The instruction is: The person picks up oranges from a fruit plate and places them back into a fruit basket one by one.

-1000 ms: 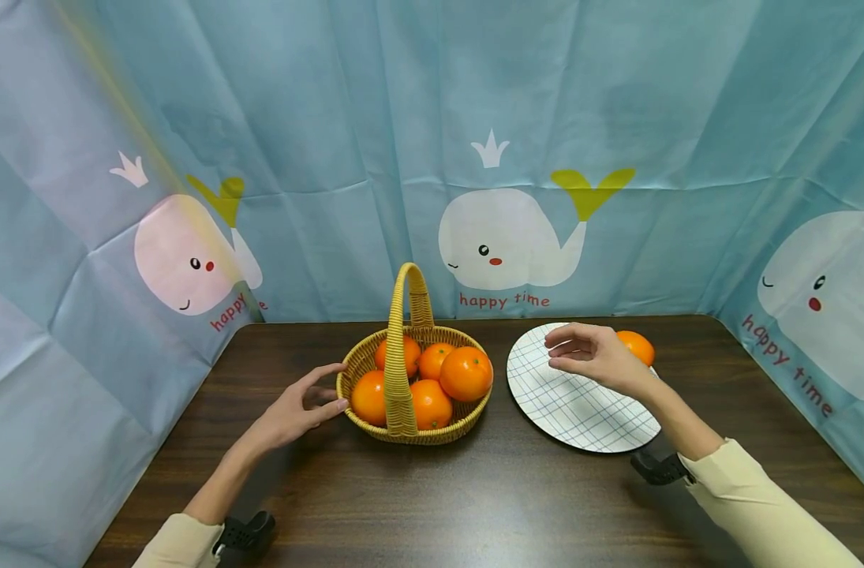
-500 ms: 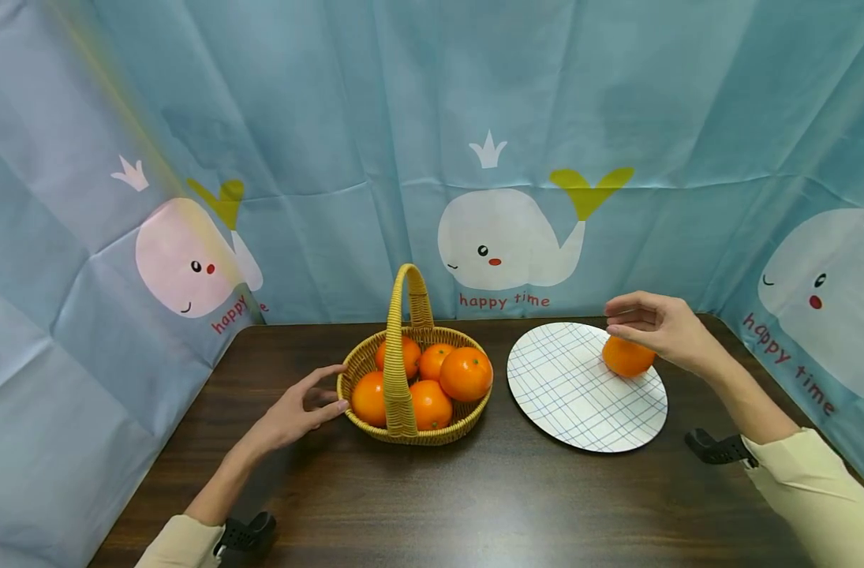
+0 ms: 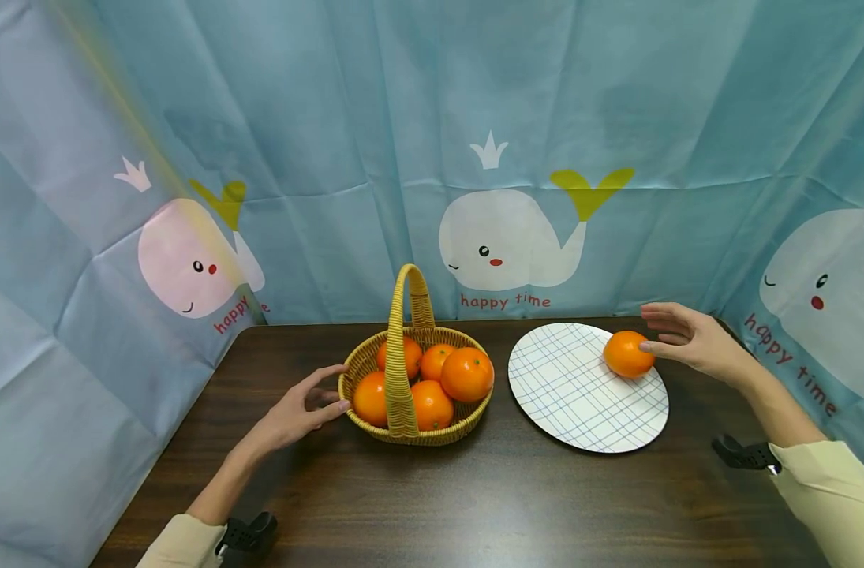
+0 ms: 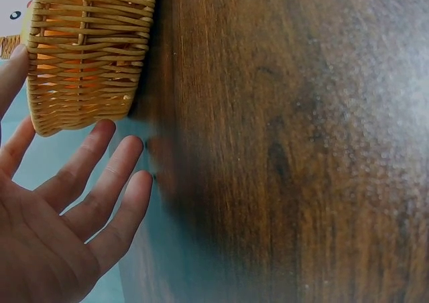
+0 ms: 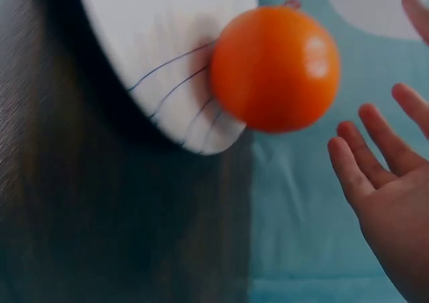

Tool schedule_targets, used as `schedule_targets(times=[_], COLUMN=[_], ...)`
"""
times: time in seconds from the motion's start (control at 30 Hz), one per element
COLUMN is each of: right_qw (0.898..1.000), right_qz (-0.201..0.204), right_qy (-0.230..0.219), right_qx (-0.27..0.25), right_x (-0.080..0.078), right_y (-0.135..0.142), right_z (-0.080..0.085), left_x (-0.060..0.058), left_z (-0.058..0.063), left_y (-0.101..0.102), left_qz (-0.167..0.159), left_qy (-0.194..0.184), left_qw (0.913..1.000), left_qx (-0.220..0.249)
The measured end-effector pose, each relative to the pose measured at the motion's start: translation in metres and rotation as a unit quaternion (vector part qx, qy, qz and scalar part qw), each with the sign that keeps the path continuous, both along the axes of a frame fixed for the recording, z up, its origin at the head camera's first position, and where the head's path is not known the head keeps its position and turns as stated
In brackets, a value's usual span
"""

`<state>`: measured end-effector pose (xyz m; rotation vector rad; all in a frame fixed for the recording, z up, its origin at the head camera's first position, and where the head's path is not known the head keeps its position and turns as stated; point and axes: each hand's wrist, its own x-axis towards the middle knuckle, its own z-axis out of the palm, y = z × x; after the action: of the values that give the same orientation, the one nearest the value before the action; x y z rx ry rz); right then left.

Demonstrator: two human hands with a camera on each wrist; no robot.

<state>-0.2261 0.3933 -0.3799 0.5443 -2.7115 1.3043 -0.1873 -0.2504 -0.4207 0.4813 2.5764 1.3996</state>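
A yellow wicker basket (image 3: 439,435) with a tall arched handle holds several oranges (image 3: 467,375). At its left side, my left hand (image 3: 293,412) touches the rim with the index finger and thumb; the left wrist view shows the other fingers spread beside the wicker wall (image 4: 87,82). To the right, a single orange (image 3: 626,354) sits near the right edge of a round white plate (image 3: 566,394) with a blue grid. My right hand (image 3: 701,343) hovers just right of that orange, fingers extended and holding nothing. In the right wrist view a gap separates the fingertips from the orange (image 5: 275,68).
Everything stands on a dark brown wooden table (image 3: 460,497). A blue curtain (image 3: 318,237) printed with whales closes off the back and both sides, close behind the basket and plate. A black strap (image 3: 744,454) sits at each wrist.
My right hand has moved right from above the plate, passing over the orange, to its right side. The orange there has come fully into sight. My left hand and the basket stay put.
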Motion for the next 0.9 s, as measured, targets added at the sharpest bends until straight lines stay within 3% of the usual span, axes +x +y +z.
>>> schedule_targets(times=[0.13,0.3,0.5,0.9], right_qw=[0.999,0.997,0.997,0.997], right_qz=[0.033,0.056,0.051,0.047], right_qy=[-0.022,-0.041,-0.050,-0.039], right_qx=[0.028,0.022,0.007,0.048], right_x=[-0.003,-0.009,-0.014,-0.024], right_y=[0.006,0.006,0.000,0.001], right_z=[-0.011,-0.026,-0.034,-0.037], left_x=[0.000,-0.002,-0.002,-0.001], left_z=[0.000,0.000,-0.002,-0.002], left_y=[0.000,0.000,0.000,-0.001], left_qz=[0.001,0.001,-0.001,-0.003], left_qy=[-0.003,-0.003,-0.001,0.005], left_qw=[1.0000,1.0000,1.0000,1.0000], left_qx=[0.001,0.001,0.002,0.005])
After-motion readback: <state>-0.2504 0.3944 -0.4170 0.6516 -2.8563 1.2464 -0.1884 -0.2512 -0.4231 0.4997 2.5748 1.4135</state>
